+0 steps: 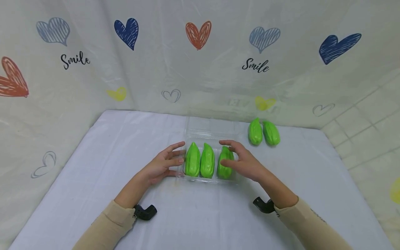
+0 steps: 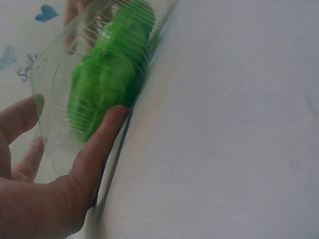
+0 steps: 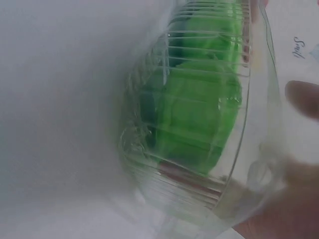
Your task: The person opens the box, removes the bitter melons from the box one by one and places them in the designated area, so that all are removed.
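Observation:
A clear plastic clamshell box [image 1: 206,180] sits on the table with its lid [image 1: 212,126] folded back. Inside lie three glossy green, ridged, fruit-like pieces: a left one [image 1: 192,160], a middle one [image 1: 207,161] and a right one [image 1: 224,170], spaced slightly from the middle. My left hand [image 1: 162,165] rests against the box's left side, fingers spread and thumb along its wall. Over the box's right end hovers my right hand [image 1: 245,163], fingers loosely bent and apart around the right piece; contact with it is unclear. The right wrist view shows green pieces [image 3: 194,114] through the ribbed wall.
Two more green pieces, one [image 1: 255,132] beside the other [image 1: 271,133], lie at the back right of the white-clothed table [image 1: 200,215]. A hanging sheet [image 1: 156,69] with printed hearts stands behind the table. Dark wrist mounts [image 1: 145,212] stick out from both sleeves.

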### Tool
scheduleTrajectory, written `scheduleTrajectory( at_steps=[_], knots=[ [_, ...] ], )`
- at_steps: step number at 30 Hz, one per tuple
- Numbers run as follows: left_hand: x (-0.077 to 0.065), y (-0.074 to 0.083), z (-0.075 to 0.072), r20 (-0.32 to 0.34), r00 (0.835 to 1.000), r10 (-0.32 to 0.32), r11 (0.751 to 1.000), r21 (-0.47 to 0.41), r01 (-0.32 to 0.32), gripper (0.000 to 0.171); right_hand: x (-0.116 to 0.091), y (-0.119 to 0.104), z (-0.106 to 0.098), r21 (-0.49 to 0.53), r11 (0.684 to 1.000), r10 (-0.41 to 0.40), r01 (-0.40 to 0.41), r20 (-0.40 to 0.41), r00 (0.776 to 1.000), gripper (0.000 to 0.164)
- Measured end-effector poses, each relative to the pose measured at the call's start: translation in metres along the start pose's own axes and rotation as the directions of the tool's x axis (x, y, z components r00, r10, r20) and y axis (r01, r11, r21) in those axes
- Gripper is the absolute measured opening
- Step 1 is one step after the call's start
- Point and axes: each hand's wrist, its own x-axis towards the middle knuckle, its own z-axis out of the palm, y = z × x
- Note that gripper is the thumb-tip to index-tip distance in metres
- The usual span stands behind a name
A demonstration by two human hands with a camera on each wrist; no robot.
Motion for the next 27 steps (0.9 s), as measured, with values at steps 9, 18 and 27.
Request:
scheduleTrajectory(
  at_steps=[9, 18, 27],
  knots=[
    [-0.001, 0.0, 0.001, -0.003, 1.0, 0.015, 1.0, 0.019, -0.015, 0.07, 0.006, 0.006, 0.015, -0.095, 0.995, -0.051, 0.043, -0.077, 0.996, 0.068],
    [-0.001, 0.0, 0.001, 0.002, 1.0, 0.013, 1.0, 0.015, -0.013, 0.071, 0.007, 0.005, 0.021, -0.219, 0.975, -0.047, 0.032, -0.064, 0.997, 0.074],
    [-0.001, 0.0, 0.001, -0.009, 1.0, 0.007, 1.0, 0.015, -0.007, 0.071, 0.009, 0.001, 0.019, -0.237, 0.97, -0.036, 0.042, 0.03, 0.999, 0.077]
  ],
)
